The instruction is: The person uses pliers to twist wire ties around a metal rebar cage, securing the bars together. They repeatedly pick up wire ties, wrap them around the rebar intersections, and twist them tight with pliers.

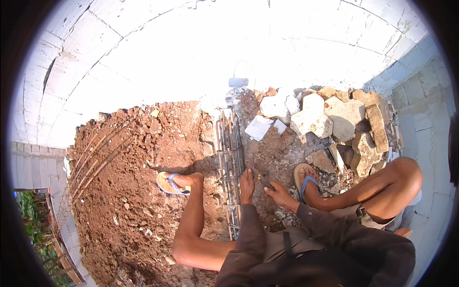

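Observation:
I am squatting over a rusty rebar cage [230, 158] that lies on the ground and runs away from me. My left hand [246, 184] rests on the near part of the cage, fingers curled against a bar. My right hand [278, 193] is just to its right, gripping a small dark tool [262, 181] with a yellowish part, whose tip points at the cage. My feet in blue-strapped sandals stand on either side, the left one [178, 183] on red earth, the right one [306, 181] among rubble.
A mound of red-brown soil [138, 162] fills the left. Broken pale concrete blocks and stones [330, 119] pile up at the right. A second rebar cage [88, 167] lies at the far left. White block walls surround the spot; plants [33, 215] show at lower left.

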A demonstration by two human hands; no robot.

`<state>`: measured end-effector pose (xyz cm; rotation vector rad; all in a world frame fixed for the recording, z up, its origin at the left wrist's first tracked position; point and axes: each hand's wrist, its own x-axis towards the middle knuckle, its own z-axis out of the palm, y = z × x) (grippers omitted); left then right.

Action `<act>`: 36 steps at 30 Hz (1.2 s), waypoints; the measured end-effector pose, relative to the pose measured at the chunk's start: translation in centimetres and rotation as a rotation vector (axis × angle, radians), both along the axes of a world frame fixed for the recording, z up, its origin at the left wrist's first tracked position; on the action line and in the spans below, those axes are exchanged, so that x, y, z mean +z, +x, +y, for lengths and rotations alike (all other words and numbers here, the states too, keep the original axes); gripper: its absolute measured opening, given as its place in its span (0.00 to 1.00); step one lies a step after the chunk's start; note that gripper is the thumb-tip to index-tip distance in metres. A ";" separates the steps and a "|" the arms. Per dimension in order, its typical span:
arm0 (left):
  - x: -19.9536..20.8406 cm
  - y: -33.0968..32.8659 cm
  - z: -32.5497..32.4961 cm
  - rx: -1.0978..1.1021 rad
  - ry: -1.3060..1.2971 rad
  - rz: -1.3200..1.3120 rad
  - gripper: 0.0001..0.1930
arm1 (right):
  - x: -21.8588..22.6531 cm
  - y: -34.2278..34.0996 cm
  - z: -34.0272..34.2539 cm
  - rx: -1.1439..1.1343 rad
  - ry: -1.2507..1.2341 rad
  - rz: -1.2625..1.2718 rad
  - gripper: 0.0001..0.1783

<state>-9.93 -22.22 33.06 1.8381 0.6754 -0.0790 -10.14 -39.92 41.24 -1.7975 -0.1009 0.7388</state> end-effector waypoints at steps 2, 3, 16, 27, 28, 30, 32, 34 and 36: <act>2.2 0.1 0.7 -0.031 -0.005 -0.051 0.22 | 0.7 1.2 -0.7 0.065 -0.022 -0.133 0.19; 3.5 -0.1 1.3 -0.038 -0.033 -0.008 0.23 | 1.6 1.9 -1.3 0.095 -0.029 -0.123 0.18; 15.4 -1.1 3.9 0.214 -0.410 -0.278 0.24 | 15.8 15.1 -12.3 0.550 -0.684 -0.680 0.23; 17.8 1.1 -1.4 0.027 -0.542 -0.347 0.24 | 17.3 13.8 -14.5 0.189 -1.018 -0.514 0.24; 18.4 1.7 -2.2 -0.028 -0.507 -0.393 0.23 | 17.9 12.9 -13.4 0.082 -0.711 -0.626 0.24; 19.9 2.3 -4.1 -0.126 -0.330 -0.341 0.21 | 18.7 11.3 -10.7 -0.085 -0.218 -0.485 0.28; 21.3 2.8 -6.1 -0.234 -0.153 -0.321 0.18 | 18.9 9.8 -8.1 -0.104 -0.138 -0.520 0.29; 22.5 2.9 -7.9 -0.321 -0.030 -0.325 0.19 | 18.8 9.3 -6.5 -0.099 -0.056 -0.429 0.26; 23.4 2.2 -8.9 -0.373 0.040 -0.206 0.19 | 18.5 9.1 -5.6 -0.062 0.020 -0.145 0.22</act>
